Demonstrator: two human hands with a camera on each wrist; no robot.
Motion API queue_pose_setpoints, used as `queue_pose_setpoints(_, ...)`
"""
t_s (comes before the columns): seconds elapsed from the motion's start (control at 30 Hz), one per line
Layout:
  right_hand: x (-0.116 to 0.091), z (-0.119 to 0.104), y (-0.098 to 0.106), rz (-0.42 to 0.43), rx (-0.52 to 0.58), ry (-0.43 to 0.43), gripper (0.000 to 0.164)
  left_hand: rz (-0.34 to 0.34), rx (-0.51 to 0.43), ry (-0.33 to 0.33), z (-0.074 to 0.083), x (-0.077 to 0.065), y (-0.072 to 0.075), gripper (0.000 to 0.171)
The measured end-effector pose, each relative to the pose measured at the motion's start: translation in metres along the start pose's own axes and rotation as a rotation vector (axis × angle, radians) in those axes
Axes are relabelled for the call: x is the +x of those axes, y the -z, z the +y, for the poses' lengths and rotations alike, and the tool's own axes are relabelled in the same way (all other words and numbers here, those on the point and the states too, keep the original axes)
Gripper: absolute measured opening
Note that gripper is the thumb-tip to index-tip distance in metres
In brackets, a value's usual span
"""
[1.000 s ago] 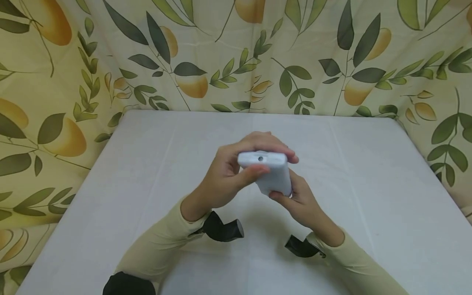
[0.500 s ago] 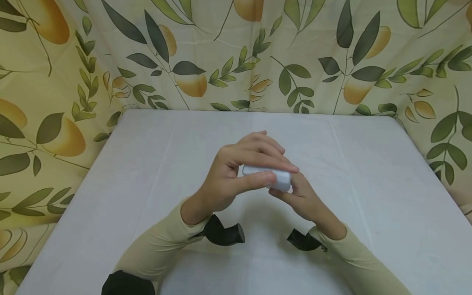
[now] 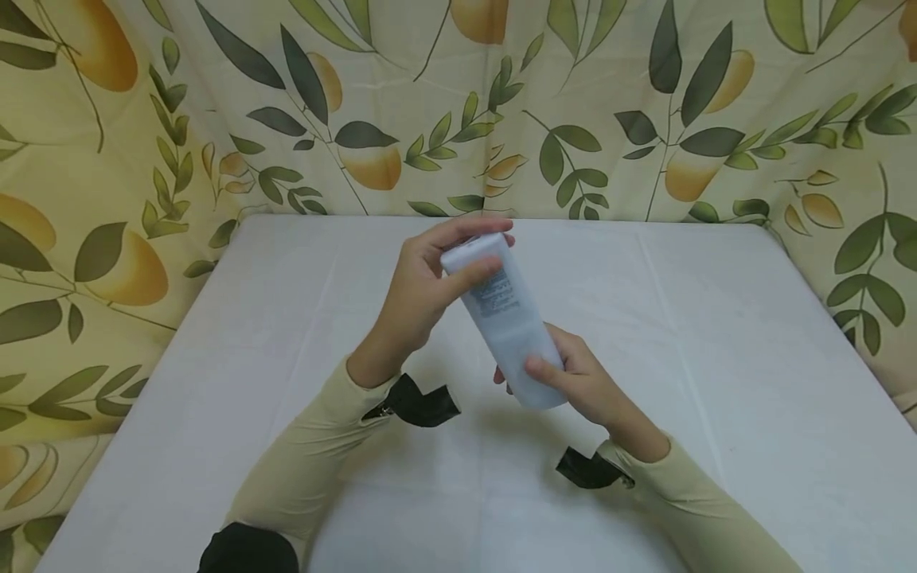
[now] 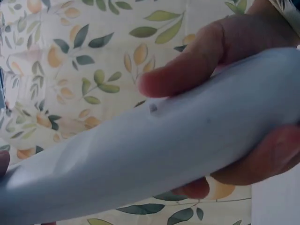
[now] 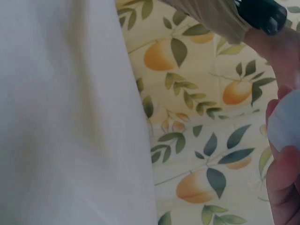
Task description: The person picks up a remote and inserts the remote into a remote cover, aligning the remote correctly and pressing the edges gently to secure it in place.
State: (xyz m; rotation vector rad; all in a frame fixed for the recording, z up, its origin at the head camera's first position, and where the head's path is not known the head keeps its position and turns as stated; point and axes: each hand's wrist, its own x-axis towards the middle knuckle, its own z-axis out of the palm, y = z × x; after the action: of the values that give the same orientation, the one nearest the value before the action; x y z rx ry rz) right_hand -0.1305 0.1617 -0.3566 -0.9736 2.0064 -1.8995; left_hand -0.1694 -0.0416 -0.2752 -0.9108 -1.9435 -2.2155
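Observation:
Both hands hold a pale white plastic bottle [image 3: 512,326] above the table, slanted from upper left to lower right. Small dark print [image 3: 497,294] shows on its upper face. My left hand [image 3: 419,278] grips the upper end, thumb across the near face and fingers over the far side. Around the lower, rounded end, my right hand [image 3: 587,378] has its thumb in front and fingertips behind. In the left wrist view the bottle [image 4: 140,154] lies large across the picture. Only one end of the bottle [image 5: 286,124] shows at the right edge of the right wrist view.
A white-covered table [image 3: 286,334] lies below the hands. Curtain-like cloth [image 3: 444,111] with leaves and orange fruit hangs behind and at the sides. Black curved mounts [image 3: 423,406] sit on both wrists, and a black object [image 3: 247,549] is at the left forearm.
The bottle has swung from end-on to lengthwise, so its printed face shows. My left hand has moved up and leftward with the upper end; the right hand stays nearly in place.

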Motion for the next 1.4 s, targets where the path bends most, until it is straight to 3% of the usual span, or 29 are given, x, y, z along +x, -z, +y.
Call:
queue_pose_setpoints(0.1,-0.001,-0.002,-0.003,-0.001,0.008,0.016,0.025,-0.014,0.006,0.000,-0.004,0.002,0.004,0.036)
queue_pose_setpoints(0.2,0.000,-0.004,-0.005,-0.022,0.075,0.049,0.027,-0.080,-0.078,0.009,-0.008,0.003,0.007,0.051)
queue_pose_setpoints(0.37,0.000,-0.002,-0.006,-0.147,0.364,0.060,0.031,-0.256,-0.322,0.050,-0.019,0.005,0.005,0.100)
queue_pose_setpoints(0.5,0.001,0.003,-0.009,-0.235,0.535,0.051,0.032,-0.330,-0.420,0.068,-0.028,0.004,0.003,0.102)
queue_pose_setpoints(0.6,0.002,0.006,-0.011,-0.271,0.595,0.074,0.033,-0.349,-0.419,0.063,-0.034,0.003,0.000,0.101)
queue_pose_setpoints(0.77,0.001,0.006,-0.014,-0.260,0.645,0.103,0.032,-0.367,-0.434,0.038,-0.041,0.001,-0.010,0.084)
queue_pose_setpoints(1.17,-0.004,-0.008,-0.008,-0.194,0.682,0.115,0.034,-0.311,-0.533,0.033,-0.050,0.004,-0.033,0.074)
queue_pose_setpoints(1.4,-0.001,-0.017,-0.009,-0.156,0.683,0.057,0.035,-0.275,-0.456,0.046,-0.053,0.009,-0.027,0.089)
